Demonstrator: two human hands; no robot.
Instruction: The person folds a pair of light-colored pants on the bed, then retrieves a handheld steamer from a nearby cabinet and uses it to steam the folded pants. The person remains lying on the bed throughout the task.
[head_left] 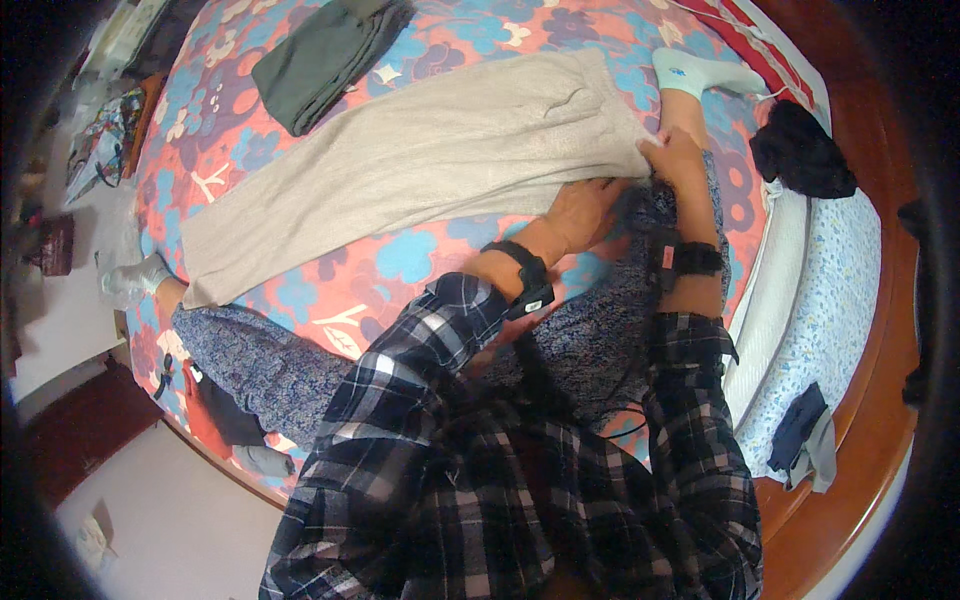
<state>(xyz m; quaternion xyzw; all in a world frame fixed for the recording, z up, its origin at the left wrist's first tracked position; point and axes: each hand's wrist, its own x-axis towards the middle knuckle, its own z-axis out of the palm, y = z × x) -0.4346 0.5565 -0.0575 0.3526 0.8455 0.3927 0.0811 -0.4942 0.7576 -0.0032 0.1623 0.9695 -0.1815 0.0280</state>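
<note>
A pair of beige knit trousers [420, 150] lies folded lengthwise across the bed, with the waistband toward the right and the leg ends at the lower left. My right hand [677, 160] is closed on the near corner of the waistband, the thumb on top of the cloth. Just left of it, my left hand [583, 213] has its fingers bent at the trousers' near edge, close to the waistband. Its fingertips are partly hidden. Dark straps with small devices circle both wrists.
A folded dark green garment [330, 60] rests beyond the trousers on the flowered bedsheet [235, 150]. My legs spread to either side. At right are a black cloth bundle [803, 150], a pale blue flowered pillow [835, 290] and the wooden bed edge [868, 430]. Several small clothes [225, 415] lie lower left.
</note>
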